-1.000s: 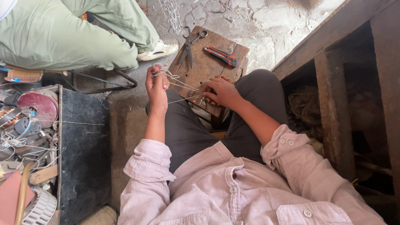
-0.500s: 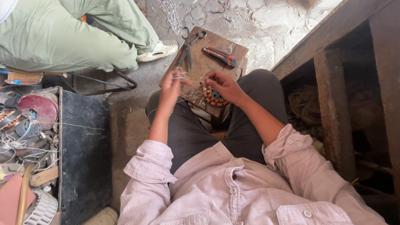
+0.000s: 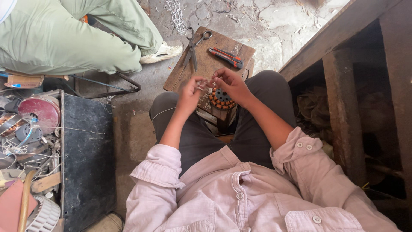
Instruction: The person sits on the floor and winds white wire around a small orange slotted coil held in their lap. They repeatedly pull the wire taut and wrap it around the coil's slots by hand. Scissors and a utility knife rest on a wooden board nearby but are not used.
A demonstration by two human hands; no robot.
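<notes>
My left hand [image 3: 190, 92] and my right hand [image 3: 231, 84] meet over a small wooden stool [image 3: 206, 64] between my knees. Both pinch thin whitish threads [image 3: 205, 84] held between the fingertips. Under my right hand lies a round motor stator [image 3: 221, 98] with copper-coloured windings and a dark core. Further back on the stool lie a pair of scissors [image 3: 194, 45] and a red and black utility knife [image 3: 226, 57].
Another person in green clothes [image 3: 64, 34] with a pale shoe [image 3: 161, 51] sits at the upper left. A dark box [image 3: 86, 159] and a heap of motor parts and wires [image 3: 21, 133] lie at left. A wooden frame [image 3: 343, 90] stands at right.
My left hand has come down and to the right, from a raised spot with the threads stretched out, to meet my right hand above the stator.
</notes>
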